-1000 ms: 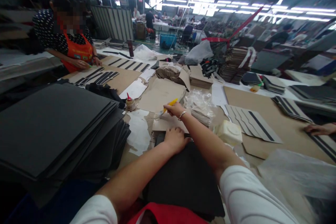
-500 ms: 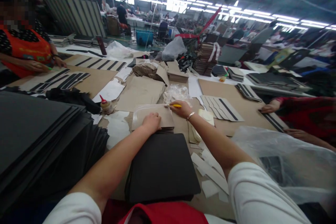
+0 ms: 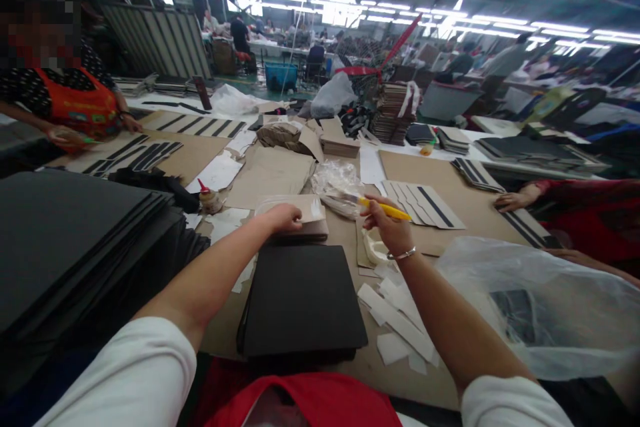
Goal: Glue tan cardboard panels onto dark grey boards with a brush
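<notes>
My right hand is closed around a yellow-handled brush, its tip pointing left. The brush is in the air, apart from the stack. My left hand is closed at the near edge of the top beige cardboard piece, which has whitish wet streaks on it. Its fingertips are partly hidden. Under that piece lies a stack of cardboard. Nearer to me is a neat pile of black sheets. Right of the stack, below my right hand, sits a whitish glue container, partly covered by the hand.
A tall pile of black sheets stands at left, with a red-tipped bottle behind it. Paper scraps and clear plastic lie at right. Co-workers handle striped boards at both sides.
My right hand has moved right and toward me with the brush, off the cardboard. My left hand has shifted slightly left and its fingers have curled at the top piece's edge.
</notes>
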Available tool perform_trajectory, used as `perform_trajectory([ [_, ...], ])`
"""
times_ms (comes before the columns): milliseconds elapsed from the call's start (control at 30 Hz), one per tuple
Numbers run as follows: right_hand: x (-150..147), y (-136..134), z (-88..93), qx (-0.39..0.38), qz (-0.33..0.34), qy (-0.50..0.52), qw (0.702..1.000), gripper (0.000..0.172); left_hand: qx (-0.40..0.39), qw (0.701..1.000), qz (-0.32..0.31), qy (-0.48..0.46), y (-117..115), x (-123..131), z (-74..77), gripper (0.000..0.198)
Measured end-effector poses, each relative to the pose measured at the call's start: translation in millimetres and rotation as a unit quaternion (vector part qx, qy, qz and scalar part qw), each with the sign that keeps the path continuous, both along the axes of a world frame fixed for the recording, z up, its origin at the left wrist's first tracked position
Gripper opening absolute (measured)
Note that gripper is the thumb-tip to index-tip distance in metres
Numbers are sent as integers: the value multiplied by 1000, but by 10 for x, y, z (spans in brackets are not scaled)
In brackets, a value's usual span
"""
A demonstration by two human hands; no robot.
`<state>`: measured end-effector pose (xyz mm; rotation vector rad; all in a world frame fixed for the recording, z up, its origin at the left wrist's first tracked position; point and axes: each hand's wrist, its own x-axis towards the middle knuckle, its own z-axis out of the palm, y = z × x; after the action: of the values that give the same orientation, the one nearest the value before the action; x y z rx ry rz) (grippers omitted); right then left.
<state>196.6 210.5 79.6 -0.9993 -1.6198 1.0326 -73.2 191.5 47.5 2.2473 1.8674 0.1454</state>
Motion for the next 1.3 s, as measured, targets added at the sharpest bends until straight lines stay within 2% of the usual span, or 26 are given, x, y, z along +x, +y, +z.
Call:
perform_trajectory([
  [67, -15, -75, 34, -10, -12, 30, 999, 50, 80, 995, 56, -17, -79, -71, 190, 12],
  [100, -46, -117, 33, -15, -11, 29, 999, 49, 147, 983, 105, -39, -130, -120, 303, 11],
  [133, -95, -160, 20, -17, -7, 21, 1000, 46, 228, 957, 163, -80, -188, -173, 420, 9],
  [167, -160, -201, -2, -16, 0, 8, 1000, 43, 311, 913, 223, -139, -250, -222, 535, 5],
  [233, -326, -273, -55, 5, 12, -22, 1000, 37, 425, 800, 303, -297, -388, -280, 728, 7],
  [267, -418, -302, -78, 20, 10, -37, 999, 34, 442, 748, 314, -383, -462, -277, 794, 9],
  [333, -586, -352, -105, 44, -11, -60, 997, 30, 421, 657, 304, -546, -615, -196, 849, 14],
  [400, -705, -399, -106, 51, -44, -68, 995, 28, 372, 587, 289, -659, -772, -35, 813, 22],
  [467, -755, -450, -93, 51, -71, -73, 994, 26, 332, 542, 290, -715, -924, 156, 725, 27],
  [567, -700, -542, -89, 61, -106, -103, 987, 24, 297, 511, 284, -755, -1133, 370, 571, 31],
  [700, -420, -729, -149, 81, -106, -133, 982, 23, 256, 524, 270, -766, -1448, 365, 370, 31],
  [800, -140, -933, -259, 80, -81, -165, 980, 22, 217, 562, 311, -735, -1770, 207, 154, 30],
  [900, 86, -1109, -444, 66, -60, -217, 972, 21, 88, 659, 362, -653, -2086, 81, -122, 28],
  [967, 176, -1170, -581, 53, -51, -252, 965, 22, 16, 728, 365, -580, -2224, 51, -289, 29],
  [1067, 225, -1187, -731, 41, -44, -286, 956, 22, 3, 793, 351, -499, -2281, 53, -453, 32],
  [1167, 218, -1174, -790, 44, -43, -310, 949, 22, 7, 808, 355, -470, -2237, 51, -512, 32],
  [1300, 202, -1172, -816, 67, -44, -323, 943, 22, -12, 796, 371, -478, -2187, 25, -532, 35],
])
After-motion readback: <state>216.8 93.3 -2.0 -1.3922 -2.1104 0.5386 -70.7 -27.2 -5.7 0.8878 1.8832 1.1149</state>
